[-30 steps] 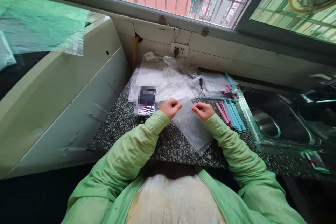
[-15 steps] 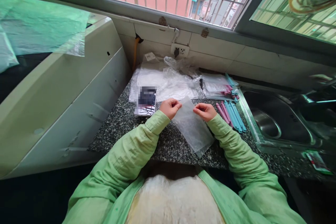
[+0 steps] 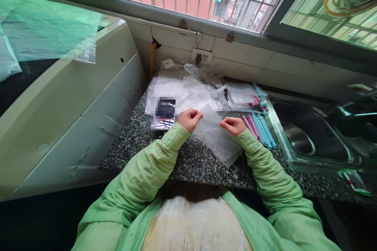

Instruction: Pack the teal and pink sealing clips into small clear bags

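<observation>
Left hand and right hand, fingertips pinched, grip opposite edges of clear plastic bag, frame center; thin film could slip or tear if pulled unevenly.

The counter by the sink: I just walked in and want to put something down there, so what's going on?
A person's left hand pinches a clear plastic bag near its upper left edge, and the right hand appears to pinch its right edge, over the speckled counter. Pink strips and blue strips lie beside the right hand, near the sink. More clear plastic is spread behind, toward the tiled wall.
</observation>
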`<state>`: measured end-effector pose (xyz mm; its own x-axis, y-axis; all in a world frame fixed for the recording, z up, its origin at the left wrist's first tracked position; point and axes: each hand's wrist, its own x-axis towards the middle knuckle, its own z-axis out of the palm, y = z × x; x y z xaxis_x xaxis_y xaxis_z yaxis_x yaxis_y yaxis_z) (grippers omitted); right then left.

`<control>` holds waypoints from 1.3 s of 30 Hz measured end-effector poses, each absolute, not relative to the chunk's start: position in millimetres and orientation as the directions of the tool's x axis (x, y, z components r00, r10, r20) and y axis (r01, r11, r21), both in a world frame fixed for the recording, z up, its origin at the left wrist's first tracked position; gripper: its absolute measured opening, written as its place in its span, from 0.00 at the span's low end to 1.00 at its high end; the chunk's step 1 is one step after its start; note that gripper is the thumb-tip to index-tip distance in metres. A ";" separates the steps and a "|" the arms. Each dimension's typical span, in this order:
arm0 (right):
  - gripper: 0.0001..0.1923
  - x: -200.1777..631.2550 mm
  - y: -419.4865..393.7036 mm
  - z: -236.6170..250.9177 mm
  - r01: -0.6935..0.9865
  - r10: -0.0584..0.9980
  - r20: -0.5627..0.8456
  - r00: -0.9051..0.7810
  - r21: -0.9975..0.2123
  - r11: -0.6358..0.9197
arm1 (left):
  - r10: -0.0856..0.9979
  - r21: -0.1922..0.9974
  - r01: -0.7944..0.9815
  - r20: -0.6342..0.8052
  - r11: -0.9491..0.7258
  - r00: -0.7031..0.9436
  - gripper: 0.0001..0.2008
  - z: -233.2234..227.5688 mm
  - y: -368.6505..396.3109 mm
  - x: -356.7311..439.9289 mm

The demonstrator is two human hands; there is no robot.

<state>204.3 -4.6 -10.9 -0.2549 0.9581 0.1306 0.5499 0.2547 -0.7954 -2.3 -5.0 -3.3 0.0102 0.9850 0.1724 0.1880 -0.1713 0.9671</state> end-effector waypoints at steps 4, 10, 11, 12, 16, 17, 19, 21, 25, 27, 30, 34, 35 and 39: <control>0.16 203.0 -4.3 -9.4 0.613 0.935 0.264 -0.238 -0.705 0.356 | 0.985 0.972 0.158 0.173 -0.172 0.005 0.08 -3.0 -5.6 -1.5; 0.19 203.5 -4.7 -9.1 0.520 0.947 0.071 -0.313 -0.822 0.233 | 0.989 0.979 0.142 0.148 -0.147 -0.003 0.07 -1.4 -5.9 -1.6; 0.19 204.0 -4.9 -9.0 0.499 0.946 0.039 -0.321 -0.842 0.204 | 0.989 0.980 0.135 0.146 -0.144 0.000 0.07 -0.9 -5.9 -1.9; 0.20 204.6 -5.2 -8.6 0.480 0.944 0.011 -0.329 -0.859 0.178 | 0.990 0.982 0.126 0.139 -0.139 0.004 0.07 -0.2 -5.8 -2.4; 0.21 209.4 -6.4 -3.6 0.430 0.920 -0.091 -0.381 -0.898 0.089 | 0.997 0.995 0.072 0.067 -0.070 0.036 0.06 5.2 -4.5 -6.8; 0.22 210.9 -6.5 -2.0 0.428 0.911 -0.117 -0.395 -0.901 0.069 | 0.998 0.997 0.060 0.041 -0.044 0.039 0.06 6.9 -4.0 -8.2; 0.22 213.9 -6.5 0.7 0.433 0.898 -0.159 -0.409 -0.901 0.037 | 0.999 0.999 0.041 0.003 -0.004 0.038 0.06 9.9 -2.9 -10.9; 0.22 216.1 -6.0 2.0 0.438 0.897 -0.176 -0.405 -0.898 0.022 | 0.999 1.000 0.024 -0.007 0.006 0.033 0.06 11.7 -1.9 -13.1; 0.22 217.2 -4.8 0.5 0.438 0.916 -0.145 -0.373 -0.898 0.036 | 0.999 1.000 0.018 0.010 -0.011 0.035 0.07 11.2 -0.4 -15.0; 0.21 216.9 -3.7 -1.8 0.450 0.924 -0.130 -0.359 -0.891 0.050 | 0.999 0.999 0.025 0.019 -0.020 0.040 0.08 9.6 -0.2 -15.0; 0.20 216.5 -1.3 -6.5 0.483 0.936 -0.109 -0.334 -0.873 0.071 | 0.999 0.999 0.026 0.042 -0.043 0.033 0.09 6.8 -0.6 -14.4; 0.19 216.9 1.6 -12.3 0.510 0.955 -0.057 -0.290 -0.854 0.104 | 0.998 0.997 0.037 0.065 -0.066 0.024 0.09 3.9 -1.3 -13.2; 0.19 217.1 2.0 -12.9 0.512 0.955 -0.053 -0.291 -0.852 0.108 | 0.998 0.997 0.039 0.064 -0.065 0.021 0.09 3.4 -1.3 -12.9; 0.19 218.0 1.7 -11.6 0.517 0.943 -0.078 -0.322 -0.849 0.107 | 0.999 0.999 0.029 0.040 -0.040 0.013 0.08 2.6 -1.2 -11.2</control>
<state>218.0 1.7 -11.6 -0.3224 0.9434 -0.0776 0.5172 0.1069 -0.8492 -11.2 -1.2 2.6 0.0134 0.9991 0.0397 0.0293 -0.0400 0.9988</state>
